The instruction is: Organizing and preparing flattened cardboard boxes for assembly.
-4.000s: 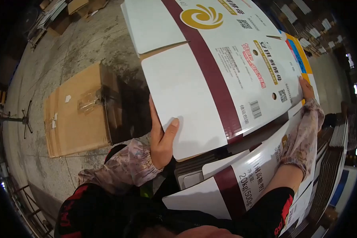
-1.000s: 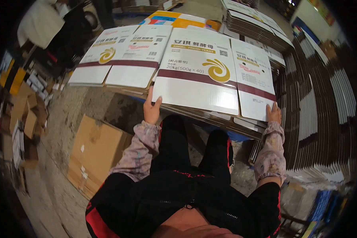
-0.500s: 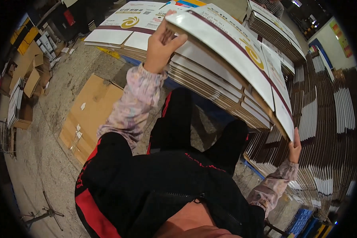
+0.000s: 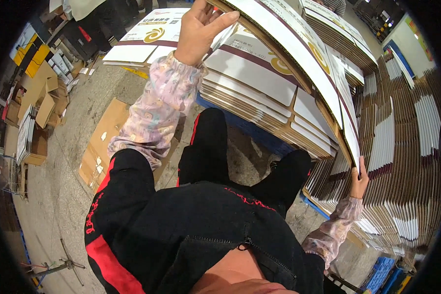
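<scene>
Holding a flattened carton [image 4: 308, 56] over stacked cartons [image 4: 255, 73], 2 hands [image 4: 196, 39] [image 4: 359, 183] clamped on opposite ends.

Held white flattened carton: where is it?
Head view, upper right of centre: the flattened carton spans between left hand and right hand, over the carton stack.

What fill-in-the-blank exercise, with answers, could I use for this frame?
1. The left hand and right hand hold the same raised flat cardboard, whose printed face is mainly ____ in colour.
2. Judged by height in the picture, the right hand is ____ than the left hand.
3. The brown box lies to the person's ____.
4. The black trousers have ____-coloured trim.

Missing words: white; lower; left; red.
</scene>
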Demonstrator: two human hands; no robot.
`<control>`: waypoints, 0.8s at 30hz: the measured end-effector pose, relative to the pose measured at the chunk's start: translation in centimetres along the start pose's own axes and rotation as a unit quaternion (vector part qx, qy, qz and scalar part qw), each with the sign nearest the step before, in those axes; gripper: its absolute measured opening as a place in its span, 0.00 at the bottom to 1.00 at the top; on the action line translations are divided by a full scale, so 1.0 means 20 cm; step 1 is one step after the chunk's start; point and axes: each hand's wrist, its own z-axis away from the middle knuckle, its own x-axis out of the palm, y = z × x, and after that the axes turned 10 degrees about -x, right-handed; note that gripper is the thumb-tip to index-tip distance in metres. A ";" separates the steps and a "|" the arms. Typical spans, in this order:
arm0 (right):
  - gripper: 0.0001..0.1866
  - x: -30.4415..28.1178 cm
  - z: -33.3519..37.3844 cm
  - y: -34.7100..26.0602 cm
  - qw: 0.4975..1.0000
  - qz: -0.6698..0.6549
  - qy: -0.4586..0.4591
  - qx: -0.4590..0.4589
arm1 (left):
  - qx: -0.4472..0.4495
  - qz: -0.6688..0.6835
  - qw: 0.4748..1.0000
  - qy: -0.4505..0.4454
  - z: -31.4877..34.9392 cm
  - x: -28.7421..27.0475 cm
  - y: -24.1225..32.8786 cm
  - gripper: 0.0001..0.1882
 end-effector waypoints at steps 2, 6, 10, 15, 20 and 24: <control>0.33 0.00 0.00 0.03 1.000 0.011 0.026 -0.011 | -0.001 -0.009 1.000 -0.007 -0.02 0.05 0.01 0.37; 0.33 0.05 -0.03 0.05 0.994 0.000 0.110 -0.008 | 0.006 -0.007 1.000 0.012 -0.06 0.13 -0.03 0.34; 0.28 0.02 -0.07 0.07 0.990 0.065 0.125 0.013 | 0.023 0.003 0.999 0.042 -0.08 0.21 -0.03 0.36; 0.26 -0.05 -0.11 0.08 0.980 0.090 0.176 -0.027 | 0.191 0.503 0.804 -0.251 -0.24 0.32 -0.15 0.38; 0.33 -0.09 -0.22 -0.08 0.967 0.006 0.241 0.078 | 0.096 -0.083 0.991 -0.035 -0.03 0.34 -0.09 0.37; 0.38 -0.04 -0.26 -0.19 0.954 -0.080 0.270 0.100 | 0.064 -0.080 0.988 -0.117 0.02 0.39 -0.13 0.40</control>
